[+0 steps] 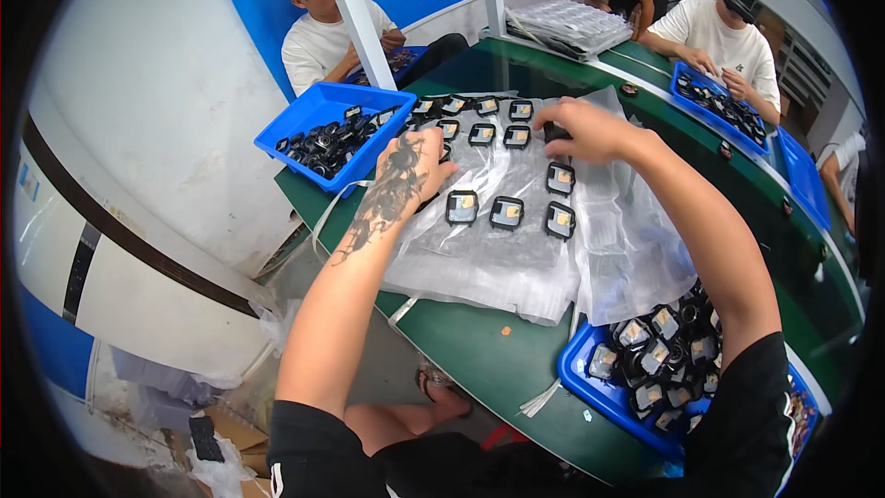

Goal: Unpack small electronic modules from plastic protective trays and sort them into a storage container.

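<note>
Several black square watch cases (pixel 506 213) with pale inner panels lie in rows on a translucent wrapping sheet (pixel 516 281). My left hand (pixel 417 159) reaches over the left side of the rows, its thumb and fingers closed about a watch case that is mostly hidden. At the right end of an upper row, my right hand (pixel 590 132) grips a dark watch case (pixel 556 132) between thumb and fingers. Just below that hand lies another watch case (pixel 560 178).
A blue tray (pixel 336 97) of black parts stands at the left table edge. Another blue tray (pixel 576 364), heaped with watch cases, sits near right by my elbow. Across the green table (pixel 461 337), other people work beside blue trays. A white post (pixel 358 23) rises behind the left tray.
</note>
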### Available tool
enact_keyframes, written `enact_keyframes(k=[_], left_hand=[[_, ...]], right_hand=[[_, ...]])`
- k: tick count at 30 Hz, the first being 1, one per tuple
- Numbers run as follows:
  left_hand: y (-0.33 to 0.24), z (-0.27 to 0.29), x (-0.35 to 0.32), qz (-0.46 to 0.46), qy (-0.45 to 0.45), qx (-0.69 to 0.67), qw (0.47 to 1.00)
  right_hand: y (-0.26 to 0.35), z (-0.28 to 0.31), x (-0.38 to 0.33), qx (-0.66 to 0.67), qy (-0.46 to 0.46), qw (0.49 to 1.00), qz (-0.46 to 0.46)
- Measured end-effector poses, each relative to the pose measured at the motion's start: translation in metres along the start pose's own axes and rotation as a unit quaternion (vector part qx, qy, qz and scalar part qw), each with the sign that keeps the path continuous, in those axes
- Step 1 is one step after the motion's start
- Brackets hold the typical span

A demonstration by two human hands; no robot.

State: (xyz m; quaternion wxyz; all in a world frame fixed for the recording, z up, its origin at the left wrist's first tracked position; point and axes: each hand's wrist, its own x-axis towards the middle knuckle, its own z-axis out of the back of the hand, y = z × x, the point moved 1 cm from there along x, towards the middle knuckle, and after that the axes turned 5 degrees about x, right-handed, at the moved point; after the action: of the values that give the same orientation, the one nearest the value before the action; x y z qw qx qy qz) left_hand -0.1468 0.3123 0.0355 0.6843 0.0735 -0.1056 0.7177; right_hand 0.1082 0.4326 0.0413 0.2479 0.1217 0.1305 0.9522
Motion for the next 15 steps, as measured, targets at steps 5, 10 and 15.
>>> enact_keyframes(k=[5, 10, 15], left_hand=[[0.017, -0.001, 0.000, 0.018, -0.008, -0.064, 0.998], [0.002, 0.011, -0.022, 0.021, -0.104, -0.099, 0.989], [-0.033, 0.005, -0.062, -0.064, -0.124, -0.168, 0.976]], right_hand=[[0.039, 0.002, -0.020, 0.069, 0.027, 0.997, 0.018], [0.056, -0.016, -0.036, 0.043, 0.024, 0.998, -0.044], [0.052, -0.010, -0.038, 0.022, 0.042, 0.999, -0.017]])
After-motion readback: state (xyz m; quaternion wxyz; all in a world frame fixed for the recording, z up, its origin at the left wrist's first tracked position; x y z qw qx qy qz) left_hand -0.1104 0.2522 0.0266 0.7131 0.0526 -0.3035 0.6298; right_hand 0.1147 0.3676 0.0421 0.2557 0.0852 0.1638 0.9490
